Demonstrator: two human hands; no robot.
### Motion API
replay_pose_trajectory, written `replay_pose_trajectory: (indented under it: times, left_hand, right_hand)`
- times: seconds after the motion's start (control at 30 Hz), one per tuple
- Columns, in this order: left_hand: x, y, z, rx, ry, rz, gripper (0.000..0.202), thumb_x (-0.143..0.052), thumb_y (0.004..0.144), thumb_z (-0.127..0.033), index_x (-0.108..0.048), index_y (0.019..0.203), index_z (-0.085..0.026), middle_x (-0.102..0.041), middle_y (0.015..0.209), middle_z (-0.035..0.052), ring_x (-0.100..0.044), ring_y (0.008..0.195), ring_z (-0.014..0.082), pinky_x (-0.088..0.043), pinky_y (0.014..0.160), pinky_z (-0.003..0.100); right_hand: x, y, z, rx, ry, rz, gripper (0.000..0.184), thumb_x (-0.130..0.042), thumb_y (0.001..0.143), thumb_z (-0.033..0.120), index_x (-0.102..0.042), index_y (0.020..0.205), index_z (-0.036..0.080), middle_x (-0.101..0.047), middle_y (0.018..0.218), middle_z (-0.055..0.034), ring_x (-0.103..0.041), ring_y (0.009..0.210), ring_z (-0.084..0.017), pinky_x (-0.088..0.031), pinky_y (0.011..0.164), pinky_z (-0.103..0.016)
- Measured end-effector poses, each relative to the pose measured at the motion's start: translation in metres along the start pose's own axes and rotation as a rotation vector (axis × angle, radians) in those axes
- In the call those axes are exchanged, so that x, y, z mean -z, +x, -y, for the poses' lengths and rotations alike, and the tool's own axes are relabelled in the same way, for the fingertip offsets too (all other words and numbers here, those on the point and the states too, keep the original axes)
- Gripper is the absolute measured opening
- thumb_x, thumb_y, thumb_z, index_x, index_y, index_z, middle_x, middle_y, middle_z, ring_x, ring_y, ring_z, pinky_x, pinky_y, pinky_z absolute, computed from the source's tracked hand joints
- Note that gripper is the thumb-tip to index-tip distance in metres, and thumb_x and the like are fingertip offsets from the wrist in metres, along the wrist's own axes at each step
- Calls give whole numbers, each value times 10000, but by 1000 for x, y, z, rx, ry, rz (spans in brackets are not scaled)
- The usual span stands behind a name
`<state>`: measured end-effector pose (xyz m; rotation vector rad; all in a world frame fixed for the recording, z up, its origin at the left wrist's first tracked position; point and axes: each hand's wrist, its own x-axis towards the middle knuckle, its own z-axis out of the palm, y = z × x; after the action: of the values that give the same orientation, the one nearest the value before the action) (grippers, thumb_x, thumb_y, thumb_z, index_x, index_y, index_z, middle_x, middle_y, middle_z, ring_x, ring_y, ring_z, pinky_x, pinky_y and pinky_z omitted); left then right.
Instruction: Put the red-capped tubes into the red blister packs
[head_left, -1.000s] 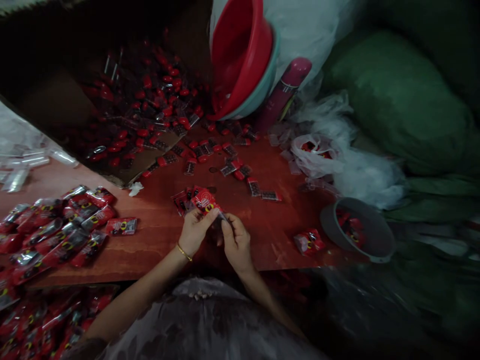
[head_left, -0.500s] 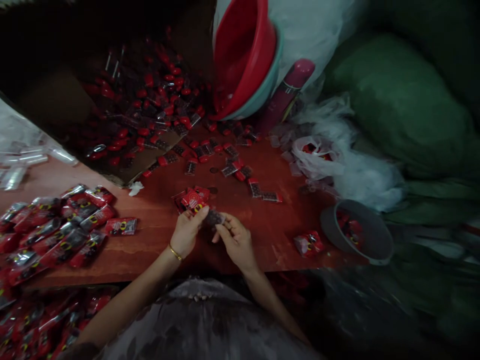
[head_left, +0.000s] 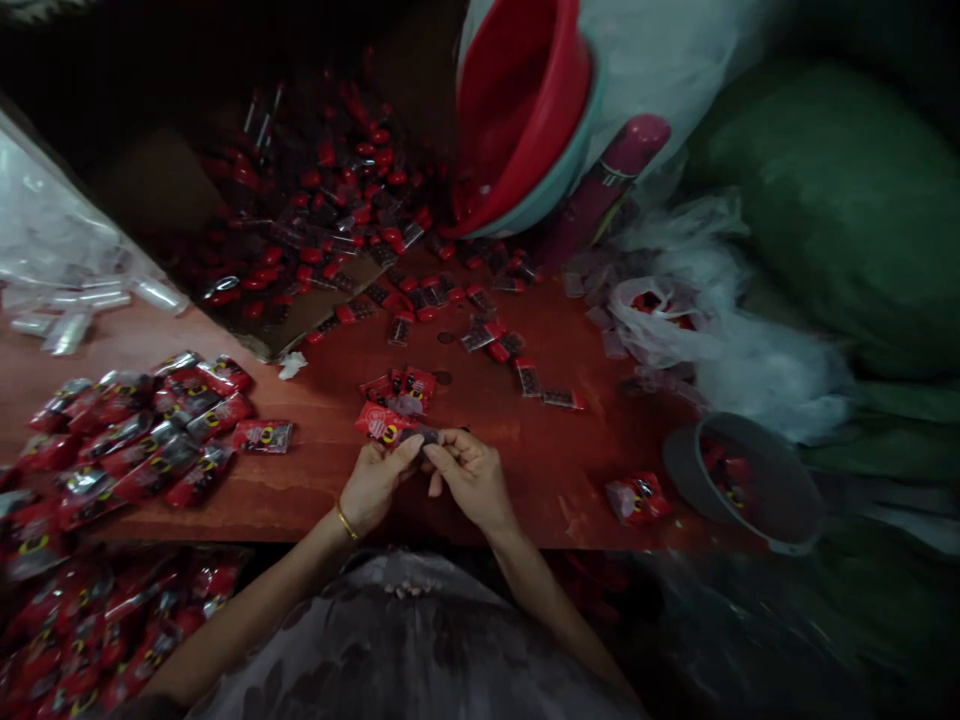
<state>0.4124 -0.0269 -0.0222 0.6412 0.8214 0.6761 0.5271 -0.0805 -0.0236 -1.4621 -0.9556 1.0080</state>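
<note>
Hands [head_left: 373, 487] meeting over the table [head_left: 570, 490], one red packet [head_left: 379, 421] between them.
The left hand [head_left: 372, 488] pinches it behind thumb and finger, the red printed end pointing out beyond; the right hand [head_left: 474, 487] appears to pinch its dark end, fingers curled. The step looks like fingertip work on that end; continuing it would call for a steady left hold and small right-thumb pressure. Just beyond lie a few loose packets [head_left: 418, 384]; farther out, a pile of packets [head_left: 161, 440] to the left, a grey tub [head_left: 796, 546] to the right and a carton [head_left: 156, 183] of red-ended pieces [head_left: 384, 157] behind.
</note>
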Motion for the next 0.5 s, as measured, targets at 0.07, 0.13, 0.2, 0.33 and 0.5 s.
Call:
replay_pose_trajectory:
  times: [0.07,0.13,0.2,0.33,0.5]
  left_hand:
    - [-4,1,0,-92,-4,-9,276,-748,606,-384,-665,689,-135,-659,684,24,-568,625,109,-459,664,238]
    - [-6,3,-5,-161,-35,-26,275,-712,643,-413,-662,705,-149,-658,708,25,-571,647,115,-453,653,233]
    - [-6,5,-9,-198,-74,-43,293,-691,660,-436,-662,754,-160,-655,730,26,-575,665,119,-456,640,230]
    - [-5,4,-6,-151,-37,-36,341,-709,635,-441,-649,776,-136,-597,618,-2,-477,498,81,-403,441,198]
    - [-9,0,6,-27,-34,-37,393,-735,570,-490,-610,659,-128,-489,475,-48,-388,391,56,-342,363,192]
  right_hand:
    - [-3,1,1,23,-31,-32,216,-565,784,397,-550,763,182,-591,508,41,-540,350,-86,-401,386,-175]
    - [-7,1,0,35,-11,-47,223,-560,788,404,-534,764,183,-618,552,27,-539,350,-83,-402,382,-177]
    - [-11,0,-2,38,27,-49,230,-555,791,408,-515,755,184,-641,600,14,-539,350,-78,-402,380,-177]
    - [-15,-2,-2,47,41,-34,225,-558,790,403,-525,765,183,-643,603,12,-540,363,-76,-410,379,-175]
    - [-18,1,-9,24,0,-26,283,-627,723,427,-494,628,195,-571,483,46,-509,354,-89,-414,352,-187]
